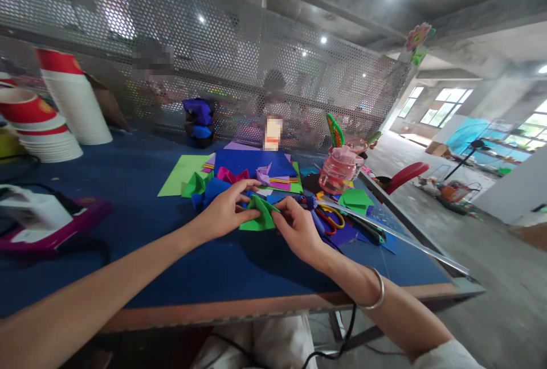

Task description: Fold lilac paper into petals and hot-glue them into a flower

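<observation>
A folded green paper piece (260,215) is held just above the blue table (192,278), near its middle. My left hand (228,206) grips its left side between thumb and fingers. On its right edge, my right hand (299,228) pinches the paper, with a bangle on that wrist. Just behind are folded pieces in green (194,185), magenta (231,175) and light purple (264,173). A stack of coloured sheets with dark blue on top (254,163) lies beyond them.
Scissors (333,218), a long metal ruler (397,233) and a pink jar (339,168) are at the right. Paper cups (81,101) and a power strip (47,226) stand left. A perforated metal screen (231,61) rises behind the table.
</observation>
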{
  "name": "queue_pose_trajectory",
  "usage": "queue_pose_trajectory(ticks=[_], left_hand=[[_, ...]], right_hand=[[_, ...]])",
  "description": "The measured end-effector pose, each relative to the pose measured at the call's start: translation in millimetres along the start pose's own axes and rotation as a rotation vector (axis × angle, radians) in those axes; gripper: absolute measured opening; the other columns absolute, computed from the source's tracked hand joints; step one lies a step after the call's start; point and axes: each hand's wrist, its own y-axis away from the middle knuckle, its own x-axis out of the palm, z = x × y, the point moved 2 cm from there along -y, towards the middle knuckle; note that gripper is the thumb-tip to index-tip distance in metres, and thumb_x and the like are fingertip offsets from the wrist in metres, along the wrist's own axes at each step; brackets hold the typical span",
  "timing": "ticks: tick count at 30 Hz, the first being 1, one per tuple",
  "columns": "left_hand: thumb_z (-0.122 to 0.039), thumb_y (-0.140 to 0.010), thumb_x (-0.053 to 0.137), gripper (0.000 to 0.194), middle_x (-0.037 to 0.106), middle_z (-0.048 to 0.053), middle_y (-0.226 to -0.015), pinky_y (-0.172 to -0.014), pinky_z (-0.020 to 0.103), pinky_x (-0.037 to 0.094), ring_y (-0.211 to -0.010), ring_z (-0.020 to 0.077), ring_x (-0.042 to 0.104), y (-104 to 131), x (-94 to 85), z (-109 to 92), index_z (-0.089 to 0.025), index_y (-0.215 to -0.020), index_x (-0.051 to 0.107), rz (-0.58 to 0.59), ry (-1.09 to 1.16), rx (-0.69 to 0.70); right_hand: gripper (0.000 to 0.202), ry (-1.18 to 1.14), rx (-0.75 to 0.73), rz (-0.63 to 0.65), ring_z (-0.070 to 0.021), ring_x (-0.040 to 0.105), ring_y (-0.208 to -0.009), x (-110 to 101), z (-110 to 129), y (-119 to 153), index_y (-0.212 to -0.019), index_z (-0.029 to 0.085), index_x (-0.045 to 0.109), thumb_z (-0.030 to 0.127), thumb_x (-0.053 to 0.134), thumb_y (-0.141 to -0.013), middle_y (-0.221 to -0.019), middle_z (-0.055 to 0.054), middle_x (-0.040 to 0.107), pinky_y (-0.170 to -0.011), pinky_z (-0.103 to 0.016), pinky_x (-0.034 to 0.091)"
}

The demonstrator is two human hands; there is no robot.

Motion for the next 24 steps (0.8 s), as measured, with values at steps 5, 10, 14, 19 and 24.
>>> queue_pose_trajectory(ticks=[5,10,14,19,24], left_hand=[[-0.036,-0.071,0.068,0.025,0.072,0.005,-0.086,-0.075,0.033,0.054,-0.082,0.0221,0.067,-2.4,4.9,5.0,-0.017,-0.087,0.068,0.223,0.172,-0.083],[-0.033,-0.069,0.069,0.017,0.069,0.002,-0.071,-0.063,0.026,0.05,-0.067,0.0175,0.063,-2.3,3.2,5.1,-0.017,-0.075,0.069,0.18,0.106,-0.1],[-0.032,-0.067,0.068,0.016,0.061,-0.002,-0.06,-0.053,0.022,0.043,-0.055,0.0133,0.056,0.7,5.0,2.9,-0.017,-0.068,0.063,0.163,0.07,-0.176],[-0.021,-0.068,0.058,0.006,0.05,-0.006,-0.054,-0.048,0.02,0.031,-0.051,0.0101,0.045,7.6,12.5,-0.9,-0.017,-0.067,0.062,0.194,-0.136,-0.111],[-0.019,-0.067,0.055,0.014,0.058,-0.003,-0.064,-0.055,0.022,0.037,-0.062,0.014,0.052,11.5,21.6,-0.1,-0.015,-0.073,0.067,0.254,-0.159,-0.042]], right_hand=[[0.015,0.016,-0.003,0.062,-0.0112,0.053,-0.06,1.2,-0.6,1.4,-0.09,0.021,0.056,0.035,0.051,-0.092,-0.068,0.004,0.056,-0.054,-0.021,0.038],[0.02,0.118,-0.047,0.097,-0.01,0.048,-0.057,-0.4,7.3,1.8,-0.09,0.02,0.057,0.035,0.045,-0.096,-0.066,0.004,0.053,-0.054,-0.022,0.036],[0.018,0.225,-0.155,0.034,-0.0128,0.057,-0.074,-2.0,11.1,0.1,-0.092,0.02,0.06,0.034,0.049,-0.096,-0.083,0.0,0.062,-0.065,-0.023,0.042],[0.011,0.381,-0.328,-0.047,-0.0168,0.058,-0.09,-1.0,9.2,-1.9,-0.098,0.021,0.064,0.029,0.06,-0.091,-0.097,-0.005,0.061,-0.076,-0.027,0.048],[0.012,0.519,-0.49,-0.018,-0.0184,0.058,-0.085,2.7,9.9,0.7,-0.094,0.021,0.066,0.029,0.057,-0.093,-0.087,-0.005,0.064,-0.077,-0.029,0.047]])
